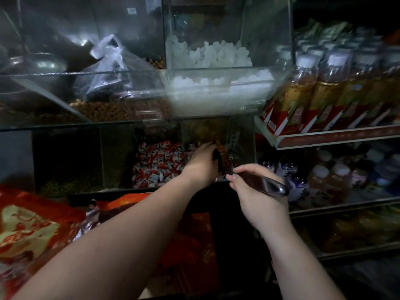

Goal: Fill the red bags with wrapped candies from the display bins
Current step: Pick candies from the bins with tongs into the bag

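Right of the candies [158,163], the left hand [202,163] pinches a dark thing [217,155], probably a bag mouth held open, for the scoop [268,185] gripped in the right hand [257,198].

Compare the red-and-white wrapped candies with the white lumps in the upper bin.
The red-and-white wrapped candies lie in a lower bin; the white lumps sit a shelf higher. The candies are wrapped and printed; the lumps are plain white, seemingly bare. Both lie heaped behind glass.
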`<state>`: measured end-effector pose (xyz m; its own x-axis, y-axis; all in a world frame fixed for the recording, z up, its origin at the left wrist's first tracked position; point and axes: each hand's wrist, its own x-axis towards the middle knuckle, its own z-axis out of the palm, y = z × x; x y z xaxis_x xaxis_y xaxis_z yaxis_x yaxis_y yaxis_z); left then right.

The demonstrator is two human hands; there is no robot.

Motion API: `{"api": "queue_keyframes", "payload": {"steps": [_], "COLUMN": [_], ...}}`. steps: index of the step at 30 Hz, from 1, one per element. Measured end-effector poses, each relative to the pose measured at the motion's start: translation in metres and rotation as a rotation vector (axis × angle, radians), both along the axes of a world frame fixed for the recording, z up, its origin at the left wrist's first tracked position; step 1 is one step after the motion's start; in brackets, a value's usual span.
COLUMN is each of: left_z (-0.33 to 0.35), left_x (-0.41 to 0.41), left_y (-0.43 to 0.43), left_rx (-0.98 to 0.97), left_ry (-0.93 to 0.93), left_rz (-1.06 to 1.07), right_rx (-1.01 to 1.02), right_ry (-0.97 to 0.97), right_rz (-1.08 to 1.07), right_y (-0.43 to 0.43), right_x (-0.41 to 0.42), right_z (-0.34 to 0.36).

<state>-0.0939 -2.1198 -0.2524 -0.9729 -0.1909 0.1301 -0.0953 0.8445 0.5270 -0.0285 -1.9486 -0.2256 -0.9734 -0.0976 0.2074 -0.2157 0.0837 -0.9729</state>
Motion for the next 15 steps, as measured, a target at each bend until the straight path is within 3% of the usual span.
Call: {"api": "queue_keyframes", "payload": {"steps": [2,7,15], "left_z": [0.001,0.006,0.047], "left_x": [0.001,0.007,0.079], "left_y": [0.001,0.003,0.003], "left_rx": [0.054,0.158,0.019], "left_ry": [-0.028,-0.015,0.21], "left_rz": [0.011,0.007,-0.055], "right_rx": [0.124,0.128,-0.19], "right_ry": [0.128,0.254,-0.264], "right_rz": [-0.013,-0.038,0.205], "right_y": [0.002,0.007,0.014], "right_x": [0.0,0.017,0.063], "right_z": [0.003,0.018,0.077]}}
